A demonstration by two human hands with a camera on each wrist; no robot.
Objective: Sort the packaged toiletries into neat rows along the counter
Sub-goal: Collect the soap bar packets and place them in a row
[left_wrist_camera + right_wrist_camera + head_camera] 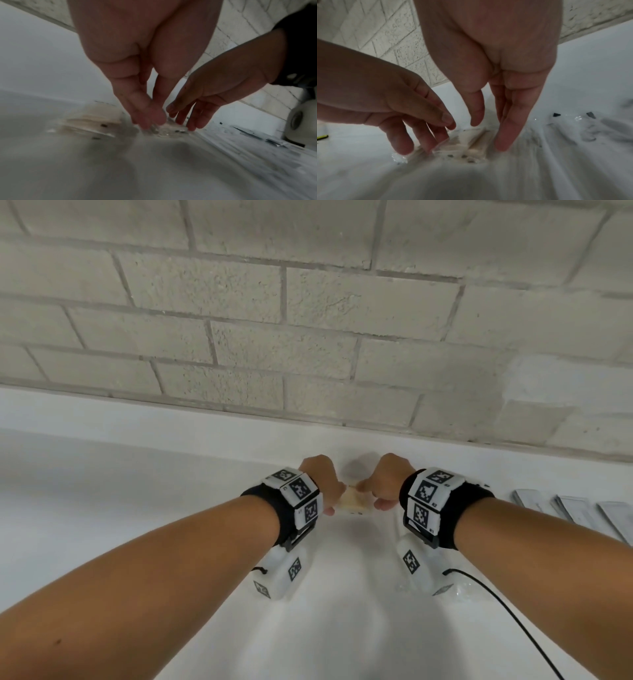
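1. Nearest the viewer in the head view, two bare forearms run up from the bottom corners, each with a black wrist band carrying white tracker blocks (301,491); a thin black cable (507,611) trails off at lower right.
2. On the white counter (102,491), at mid-frame, the left hand (320,479) and right hand (388,477) meet over one small beige toiletry packet (352,501) in clear wrap.
3. The left fingers (423,138) point down, loosely spread, tips touching the packet's left edge. The right fingers (506,129) hang straight and close together, with one tip down at the packet's right edge. Neither hand grips it.
4. From the left wrist camera a second beige packet (91,120) lies just beside the first, to its left in that frame, so a row looks begun.
5. My judgement is that the step in hand is squaring the packet. It would go best with light, even pressure from both sides, sliding it flat rather than lifting it. The clear wrap looks slippery, and too hard a push could skew the neighbouring packet.
6. At the right edge of the head view, flat grey sachets (575,511) lie side by side, well apart from the hands.
7. No tray, box or other container shows; the packets lie straight on the counter.
8. Farthest back stands a pale brick wall (308,302).
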